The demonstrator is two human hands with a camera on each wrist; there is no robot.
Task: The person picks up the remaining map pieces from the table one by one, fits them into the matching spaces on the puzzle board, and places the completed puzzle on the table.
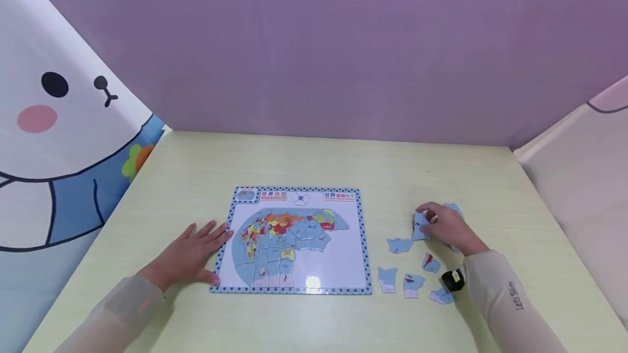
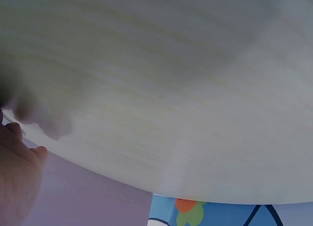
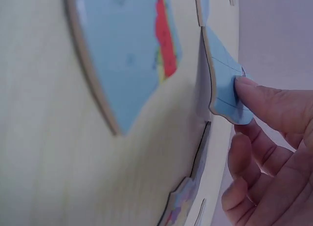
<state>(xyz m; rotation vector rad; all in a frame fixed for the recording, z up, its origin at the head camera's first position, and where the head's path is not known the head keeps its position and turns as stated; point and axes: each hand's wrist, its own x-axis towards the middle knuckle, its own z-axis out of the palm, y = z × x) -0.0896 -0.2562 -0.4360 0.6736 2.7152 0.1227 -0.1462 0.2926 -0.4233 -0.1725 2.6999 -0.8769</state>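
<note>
A world map puzzle board [image 1: 338, 271] lies on the table, its left and middle parts filled with pieces and its right part bare white. My left hand [image 1: 193, 252] lies spread with its fingertips and thumb on the board's left edge. To the right of the board, my right hand [image 1: 448, 226] pinches a light blue puzzle piece [image 1: 419, 226] between thumb and fingers. In the right wrist view, that blue piece [image 3: 226, 84] is tilted up off the table under the thumb. My left hand [image 2: 19, 172] shows only partly in the left wrist view.
Several loose pieces lie right of the board, among them a plain blue piece [image 1: 399, 245], a piece with red [image 1: 430, 262] and a pale-bottomed piece [image 1: 387, 279]. A black wrist camera [image 1: 452, 280] sits at the right sleeve. A purple cloth [image 1: 333, 59] stands behind the table.
</note>
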